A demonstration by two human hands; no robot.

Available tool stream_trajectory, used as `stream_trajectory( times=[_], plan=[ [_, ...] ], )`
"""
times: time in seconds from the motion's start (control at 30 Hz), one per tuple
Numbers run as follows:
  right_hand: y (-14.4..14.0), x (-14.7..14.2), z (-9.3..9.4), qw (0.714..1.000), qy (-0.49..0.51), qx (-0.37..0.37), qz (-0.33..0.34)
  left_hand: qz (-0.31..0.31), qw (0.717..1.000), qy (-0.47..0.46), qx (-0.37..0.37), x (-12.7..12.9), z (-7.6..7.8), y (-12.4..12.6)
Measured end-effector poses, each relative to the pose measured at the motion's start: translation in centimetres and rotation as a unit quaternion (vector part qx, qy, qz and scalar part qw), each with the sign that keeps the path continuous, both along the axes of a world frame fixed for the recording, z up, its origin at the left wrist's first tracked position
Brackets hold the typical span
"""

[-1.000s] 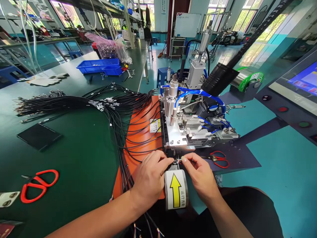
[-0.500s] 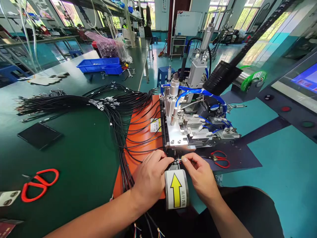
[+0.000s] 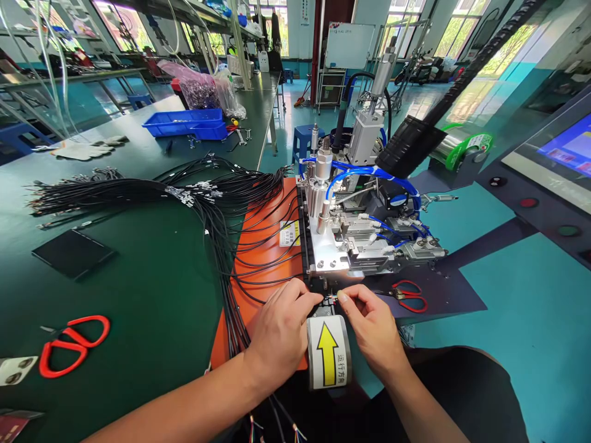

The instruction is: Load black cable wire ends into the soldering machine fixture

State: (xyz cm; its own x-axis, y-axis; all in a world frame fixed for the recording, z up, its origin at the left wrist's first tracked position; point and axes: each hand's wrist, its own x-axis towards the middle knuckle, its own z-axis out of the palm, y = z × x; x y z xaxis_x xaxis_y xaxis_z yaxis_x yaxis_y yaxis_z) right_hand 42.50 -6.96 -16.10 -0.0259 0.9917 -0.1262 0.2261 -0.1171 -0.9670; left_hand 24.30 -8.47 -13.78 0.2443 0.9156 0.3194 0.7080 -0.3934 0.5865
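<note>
At the near end of the machine's feed track, my left hand (image 3: 280, 326) is closed, thumb and forefinger pinched at the end of a black cable. Thin coloured wires (image 3: 330, 299) show between the two hands, over a small dark holder (image 3: 325, 309). My right hand (image 3: 373, 326) pinches from the other side; what its fingertips hold is too small to make out. Just below lies a rounded cover with a yellow arrow (image 3: 328, 354). Several black cables (image 3: 233, 307) run beside my left hand across an orange panel (image 3: 263, 240).
The machine (image 3: 355, 215) with metal cylinders and blue tubes stands ahead. Red-handled snips (image 3: 410, 296) lie right of my hands. On the green table (image 3: 152, 295) are red scissors (image 3: 74, 344), a black square plate (image 3: 74, 253), a cable bundle (image 3: 115, 192) and a blue tray (image 3: 184, 125).
Both hands keep almost the same pose at the holder. The view has shifted very slightly; nothing has visibly been taken up or let go.
</note>
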Motion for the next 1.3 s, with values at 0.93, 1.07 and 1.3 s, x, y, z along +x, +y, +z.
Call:
stream_trajectory(
  times=[0.93, 1.07, 1.3],
  plan=[
    [-0.4, -0.8, -1.2, 0.994, -0.092, 0.041, -0.035, -0.013, 0.998, 0.053, -0.004, 0.2, 0.4, 0.3],
    [-0.5, -0.6, -1.1, 0.997, -0.063, 0.024, -0.028, -0.014, 0.998, 0.057, -0.004, 0.2, 0.4, 0.4],
    [-1.2, 0.2, 0.0, 0.998, 0.025, -0.058, 0.021, -0.010, 0.998, 0.054, -0.011, 0.3, 0.6, 0.3]
  ],
)
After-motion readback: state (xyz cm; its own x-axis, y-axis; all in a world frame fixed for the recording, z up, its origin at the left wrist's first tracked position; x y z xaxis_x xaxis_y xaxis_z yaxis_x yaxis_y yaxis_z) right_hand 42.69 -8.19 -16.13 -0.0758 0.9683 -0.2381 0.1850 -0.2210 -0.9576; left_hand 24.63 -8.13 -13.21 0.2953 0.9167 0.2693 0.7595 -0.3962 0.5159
